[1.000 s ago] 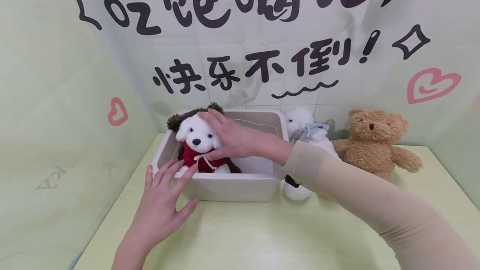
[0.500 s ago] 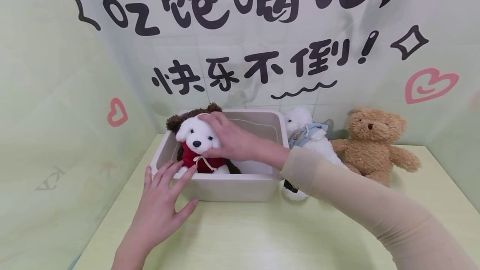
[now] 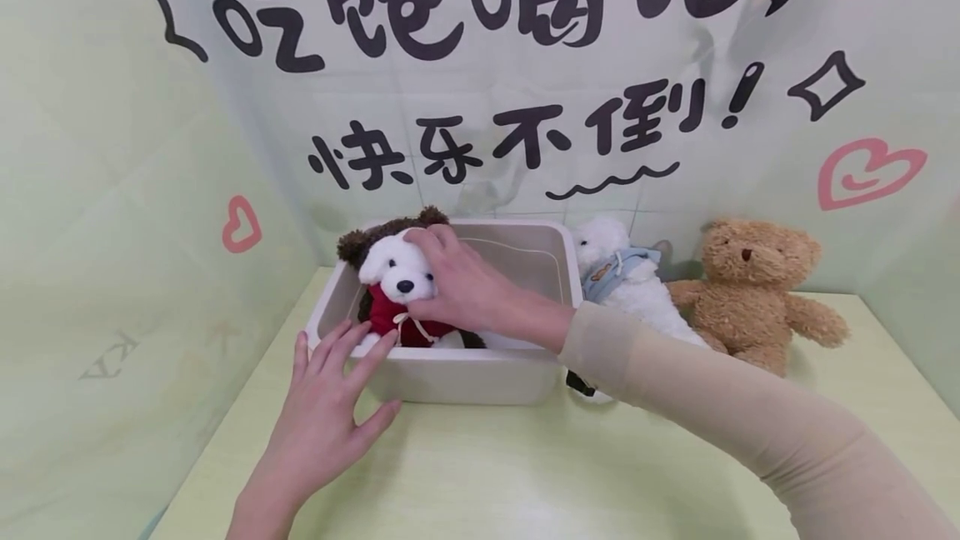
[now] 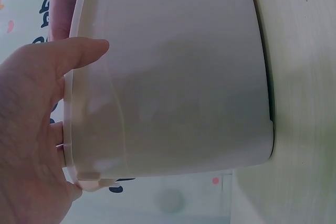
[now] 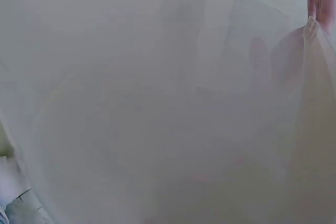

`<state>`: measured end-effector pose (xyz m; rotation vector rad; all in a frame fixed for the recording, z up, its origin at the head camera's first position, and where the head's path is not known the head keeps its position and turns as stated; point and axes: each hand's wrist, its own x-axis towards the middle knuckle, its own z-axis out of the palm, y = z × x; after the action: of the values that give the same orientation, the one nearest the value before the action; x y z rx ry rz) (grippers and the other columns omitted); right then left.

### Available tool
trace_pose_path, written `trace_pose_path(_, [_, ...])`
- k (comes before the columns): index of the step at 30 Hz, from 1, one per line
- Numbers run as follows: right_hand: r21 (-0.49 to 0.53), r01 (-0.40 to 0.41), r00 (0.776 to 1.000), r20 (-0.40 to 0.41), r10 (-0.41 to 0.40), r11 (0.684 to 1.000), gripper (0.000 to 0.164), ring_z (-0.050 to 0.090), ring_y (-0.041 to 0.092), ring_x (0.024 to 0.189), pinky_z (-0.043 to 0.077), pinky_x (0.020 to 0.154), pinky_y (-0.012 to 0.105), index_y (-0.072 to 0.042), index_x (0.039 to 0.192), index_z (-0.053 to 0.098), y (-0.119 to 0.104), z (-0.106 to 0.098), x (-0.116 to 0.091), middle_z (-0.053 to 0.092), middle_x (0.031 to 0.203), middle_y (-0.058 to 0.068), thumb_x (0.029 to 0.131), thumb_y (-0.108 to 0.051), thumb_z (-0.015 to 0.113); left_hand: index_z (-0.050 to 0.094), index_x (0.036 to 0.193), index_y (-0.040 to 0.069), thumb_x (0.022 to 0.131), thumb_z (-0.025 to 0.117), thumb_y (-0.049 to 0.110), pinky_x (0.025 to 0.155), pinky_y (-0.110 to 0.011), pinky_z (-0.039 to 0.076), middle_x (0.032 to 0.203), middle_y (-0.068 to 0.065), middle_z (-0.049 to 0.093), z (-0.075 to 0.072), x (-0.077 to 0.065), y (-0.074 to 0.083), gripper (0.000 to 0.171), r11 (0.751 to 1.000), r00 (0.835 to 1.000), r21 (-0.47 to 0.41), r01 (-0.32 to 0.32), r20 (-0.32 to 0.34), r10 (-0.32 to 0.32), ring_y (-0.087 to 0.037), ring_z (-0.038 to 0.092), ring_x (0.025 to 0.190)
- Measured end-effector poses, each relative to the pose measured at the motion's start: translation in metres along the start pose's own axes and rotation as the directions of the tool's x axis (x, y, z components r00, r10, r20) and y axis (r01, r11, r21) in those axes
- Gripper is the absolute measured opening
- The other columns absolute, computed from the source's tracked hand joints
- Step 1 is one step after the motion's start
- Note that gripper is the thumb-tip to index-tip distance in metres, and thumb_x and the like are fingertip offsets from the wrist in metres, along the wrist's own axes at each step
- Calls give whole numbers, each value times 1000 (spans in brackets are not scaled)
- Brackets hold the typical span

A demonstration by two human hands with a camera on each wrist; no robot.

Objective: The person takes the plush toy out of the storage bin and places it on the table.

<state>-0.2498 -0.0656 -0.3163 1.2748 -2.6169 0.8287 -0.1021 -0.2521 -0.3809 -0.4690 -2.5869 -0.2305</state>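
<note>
In the head view, a white plush dog (image 3: 396, 262) in a red hoodie with a cream drawstring sits in the left part of a light grey storage bin (image 3: 457, 377). My right hand (image 3: 468, 282) grips the dog's head from the right, thumb by its chin and fingers over its top. Behind it, a dark brown plush toy (image 3: 351, 247) shows only its top and edges. My left hand (image 3: 330, 407) holds the bin's front left rim. In the left wrist view, the thumb of that hand (image 4: 31, 87) presses the outer wall while the fingers reach over the rim.
Right of the bin, a white plush toy (image 3: 600, 244) with a blue garment leans close, partly behind my sleeve (image 3: 675, 373). A tan teddy bear (image 3: 753, 282) sits farther right on the pale table (image 3: 480, 473). A printed cloth (image 3: 465, 82) hangs behind.
The dog's head has shifted slightly to the right and tilted under my right hand, whose fingers have closed in more over its top. My left hand stays at the rim.
</note>
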Motion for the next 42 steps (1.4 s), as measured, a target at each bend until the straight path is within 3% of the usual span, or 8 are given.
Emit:
trace_pose_path(10, [67, -4, 1000, -11, 5, 998, 75, 54, 17, 85, 49, 69, 25, -17, 139, 36, 2, -8, -3, 40, 130, 8, 74, -27, 72, 44, 142, 24, 71, 73, 39, 105, -66, 4, 140, -15, 41, 0, -1, 0, 79, 1000, 1000, 6, -1, -6, 1, -37, 30, 132])
trace_pose_path(23, [-6, 97, 994, -53, -97, 995, 65, 53, 11, 86, 46, 72, 19, -19, 135, 43, 14, -12, -11, 42, 131, 3, 77, -26, 70, 42, 144, 25, 71, 72, 40, 105, -66, 3, 140, -16, 41, 1, -4, 1, 80, 1000, 1000, 2, 3, -5, -3, -38, 29, 133])
trace_pose_path(29, [-56, 238, 965, -100, -243, 970, 53, 47, 10, 70, 42, 59, 18, -19, 128, 52, 19, -10, -13, 43, 116, 2, 77, -18, 65, 42, 144, 25, 71, 72, 40, 106, -66, 3, 140, -16, 41, 2, -5, 1, 80, 1000, 1000, -2, 5, -4, -5, -38, 29, 133])
trace_pose_path(33, [-77, 311, 939, -130, -319, 947, 47, 46, 11, 72, 42, 60, 18, -18, 124, 57, 22, -7, -13, 44, 114, 5, 78, -15, 64, 43, 143, 24, 71, 73, 39, 105, -66, 4, 140, -15, 41, 2, -6, 2, 80, 1000, 1000, 0, 7, -3, -7, -37, 29, 133])
trace_pose_path(38, [-100, 372, 910, -160, -384, 923, 42, 45, 12, 70, 41, 61, 18, -15, 120, 62, 24, -6, -13, 44, 113, 8, 78, -12, 63, 43, 143, 24, 71, 73, 40, 104, -67, 5, 141, -15, 41, 1, -6, 2, 79, 1000, 1000, 3, 7, -2, -7, -37, 29, 133])
trace_pose_path(42, [-110, 377, 906, -160, -391, 920, 41, 45, 11, 65, 40, 57, 18, -16, 119, 63, 24, -8, -12, 45, 118, 11, 78, -12, 63, 43, 143, 24, 71, 73, 40, 104, -68, 6, 140, -15, 41, 0, -5, 2, 80, 1000, 1000, 3, 6, -2, -6, -38, 29, 133])
